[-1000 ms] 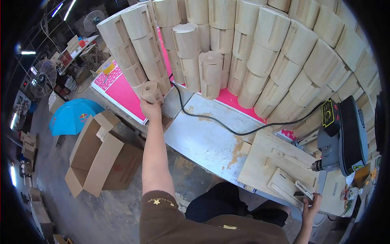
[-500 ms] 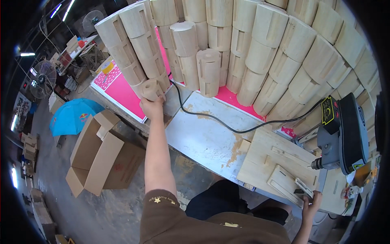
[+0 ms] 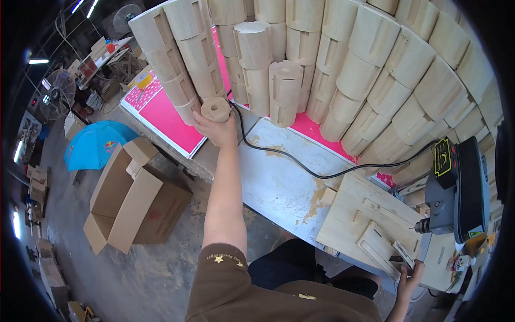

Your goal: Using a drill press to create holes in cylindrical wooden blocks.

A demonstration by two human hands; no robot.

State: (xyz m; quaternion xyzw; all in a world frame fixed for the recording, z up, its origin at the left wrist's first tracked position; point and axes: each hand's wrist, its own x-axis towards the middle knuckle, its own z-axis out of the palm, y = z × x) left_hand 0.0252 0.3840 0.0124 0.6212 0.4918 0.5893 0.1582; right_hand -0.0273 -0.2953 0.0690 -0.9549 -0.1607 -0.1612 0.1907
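Your left hand (image 3: 215, 130) is well off to the left of the drill press (image 3: 471, 188), grip curled round the sides of a bored wooden cylinder (image 3: 216, 109), centre hole facing up. Step in hand, my read: taking hold of that one piece beside the stacked wooden cylinders (image 3: 370, 80). Next move calls for clear room from the neighbouring stack, a steady wrist and an eye on the black cord (image 3: 292, 162), which runs leftward from the drill press to just beside the cylinder. The piece sits within the left grip, top end above the fingers; can't tell if its base touches anything. Your right hand (image 3: 410, 279) is below the drill press chuck, at the end of a slotted wooden jig (image 3: 375, 244) on the plywood board (image 3: 343, 225); can't tell whether that grip is closed on it or just touching.
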